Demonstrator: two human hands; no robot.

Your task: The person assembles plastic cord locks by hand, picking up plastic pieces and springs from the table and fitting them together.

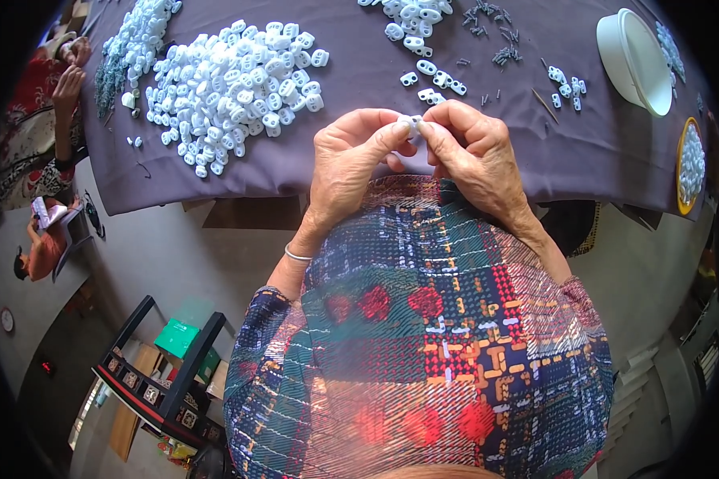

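My left hand [345, 164] and my right hand [479, 156] meet at the near edge of the cloth-covered table. Between their thumbs and fingertips they pinch one small white plastic cord lock [411, 120]. A dark spot shows on it near my right thumb; finer detail is too small to make out. Just beyond my fingers lie several loose two-holed white cord locks [442, 79]. A large heap of similar white pieces [236, 92] spreads on the left. Small dark grey springs or pins [506, 55] are scattered at the far right of my hands.
A purple-grey cloth [359, 64] covers the table. A thin wooden stick [546, 105] lies right of my hands. Farther right stand a white tub [625, 64] and a yellow-rimmed basket [682, 176] of white pieces. Another person's hands [70, 76] are at the left edge.
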